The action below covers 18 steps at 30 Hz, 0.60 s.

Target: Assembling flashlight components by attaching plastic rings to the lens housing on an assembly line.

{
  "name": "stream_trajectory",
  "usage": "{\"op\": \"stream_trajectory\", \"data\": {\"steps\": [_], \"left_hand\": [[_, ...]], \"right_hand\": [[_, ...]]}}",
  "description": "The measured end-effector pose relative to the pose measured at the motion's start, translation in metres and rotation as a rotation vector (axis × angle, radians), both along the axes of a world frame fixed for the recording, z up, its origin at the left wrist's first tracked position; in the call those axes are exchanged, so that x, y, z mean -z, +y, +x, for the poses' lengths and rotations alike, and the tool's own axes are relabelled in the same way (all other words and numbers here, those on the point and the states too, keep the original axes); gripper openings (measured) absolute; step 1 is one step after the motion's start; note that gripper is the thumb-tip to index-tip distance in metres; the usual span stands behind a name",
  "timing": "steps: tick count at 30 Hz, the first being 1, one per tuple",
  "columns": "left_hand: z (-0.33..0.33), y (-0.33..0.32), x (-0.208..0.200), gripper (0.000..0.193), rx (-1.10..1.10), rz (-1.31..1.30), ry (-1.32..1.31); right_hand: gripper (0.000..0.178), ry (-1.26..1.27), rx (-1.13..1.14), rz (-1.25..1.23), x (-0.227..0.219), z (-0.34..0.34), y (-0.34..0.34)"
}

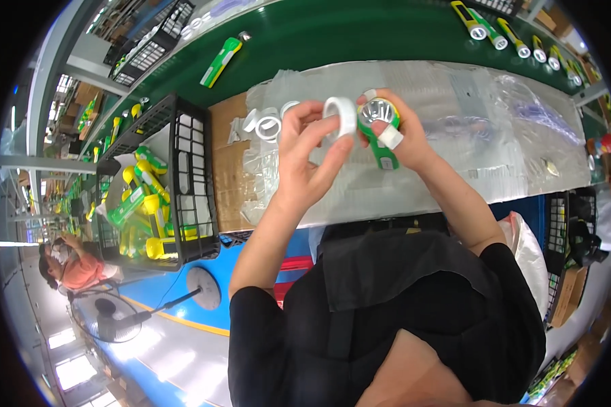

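Note:
Between the fingers and thumb of my left hand [307, 154] is a white plastic ring [340, 117], held up on edge. Just to its right, my right hand [409, 127] grips a green flashlight [386, 152] with its shiny reflector head [378, 110] turned upward. White tape wraps the thumb and a fingertip of that hand. A small gap separates the ring from the flashlight head. Several more white rings [268, 127] lie on the plastic-covered work surface [305, 197], left of and partly behind my left hand.
A black crate [195, 169] full of green and yellow flashlights [142, 197] stands at the left. Beyond the work surface runs a green belt [305, 44], with one flashlight [221, 62] lying on it and several more [514, 37] at the far right. A fan [115, 319] and a person [81, 264] are at the lower left.

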<state>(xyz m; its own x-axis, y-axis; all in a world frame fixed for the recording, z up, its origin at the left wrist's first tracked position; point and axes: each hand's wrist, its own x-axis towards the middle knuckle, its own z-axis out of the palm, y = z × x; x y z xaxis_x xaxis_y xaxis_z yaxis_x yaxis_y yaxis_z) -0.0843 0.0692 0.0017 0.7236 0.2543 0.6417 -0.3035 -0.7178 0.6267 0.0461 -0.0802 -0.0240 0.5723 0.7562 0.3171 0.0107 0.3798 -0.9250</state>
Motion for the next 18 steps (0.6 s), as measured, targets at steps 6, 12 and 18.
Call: {"op": "stream_trajectory", "data": {"steps": [6, 12, 18], "left_hand": [[0.022, -0.008, -0.024, 0.033, 0.155, 0.123, 0.105], [0.027, -0.01, -0.037, 0.034, 0.221, 0.178, 0.113], [0.038, -0.023, -0.039, 0.044, 0.325, 0.207, 0.116]], "right_hand": [[0.041, -0.089, -0.054, 0.064, 0.012, 0.008, -0.002], [0.051, 0.124, -0.134, 0.109, -0.001, 0.014, -0.016], [0.045, -0.916, 0.192, -0.201, -0.043, 0.051, -0.063]]}}
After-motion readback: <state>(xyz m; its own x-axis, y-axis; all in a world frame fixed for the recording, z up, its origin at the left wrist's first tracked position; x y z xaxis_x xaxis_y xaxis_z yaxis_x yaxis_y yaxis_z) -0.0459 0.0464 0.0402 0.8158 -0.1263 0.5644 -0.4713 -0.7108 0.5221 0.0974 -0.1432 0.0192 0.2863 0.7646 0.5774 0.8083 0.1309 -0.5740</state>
